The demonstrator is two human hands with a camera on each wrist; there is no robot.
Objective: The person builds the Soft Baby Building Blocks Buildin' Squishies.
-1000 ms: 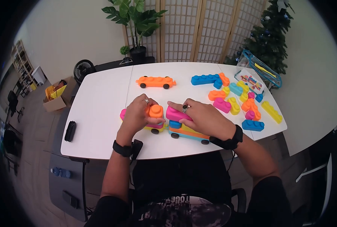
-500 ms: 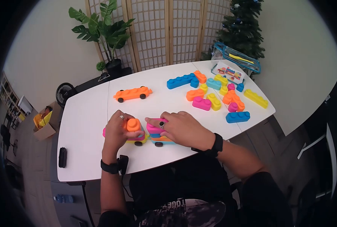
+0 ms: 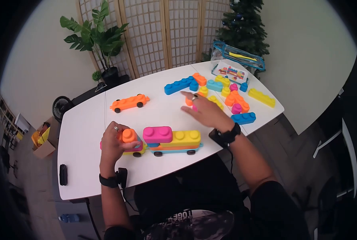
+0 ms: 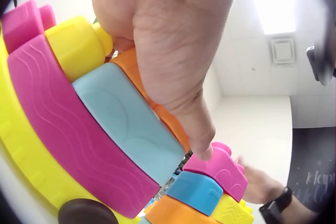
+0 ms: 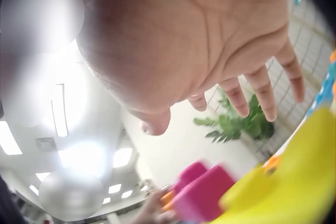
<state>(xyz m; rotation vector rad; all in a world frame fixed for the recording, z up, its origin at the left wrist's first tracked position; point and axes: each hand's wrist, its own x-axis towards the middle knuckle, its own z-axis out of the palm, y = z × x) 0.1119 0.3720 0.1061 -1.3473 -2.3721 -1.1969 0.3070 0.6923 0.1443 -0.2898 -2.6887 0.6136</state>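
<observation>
My left hand (image 3: pixel 112 147) grips an orange block (image 3: pixel 129 135) on top of the left toy car, its thumb across the near side. Under that block the left wrist view shows a light blue block (image 4: pixel 128 121), a magenta block (image 4: pixel 68 124) and a yellow wheeled base (image 4: pixel 31 174). Just right stands a second car on a light blue base (image 3: pixel 176 151), with an orange layer, a small blue block (image 4: pixel 194 190), a yellow block (image 3: pixel 186 137) and a magenta block (image 3: pixel 157 134) overhanging its left end. My right hand (image 3: pixel 208 114) is raised above the table, fingers extended, holding nothing.
Beyond my right hand lie several loose blocks, among them a long blue one (image 3: pixel 179 86), a long yellow one (image 3: pixel 261 98) and a blue one (image 3: pixel 243 118). An orange wheeled base (image 3: pixel 129 103) stands farther back. A black case (image 3: pixel 63 175) lies near the left edge.
My right hand has let go of the magenta block on the second car and moved away toward the loose blocks. My left hand keeps its grip on the orange block. The head view has shifted.
</observation>
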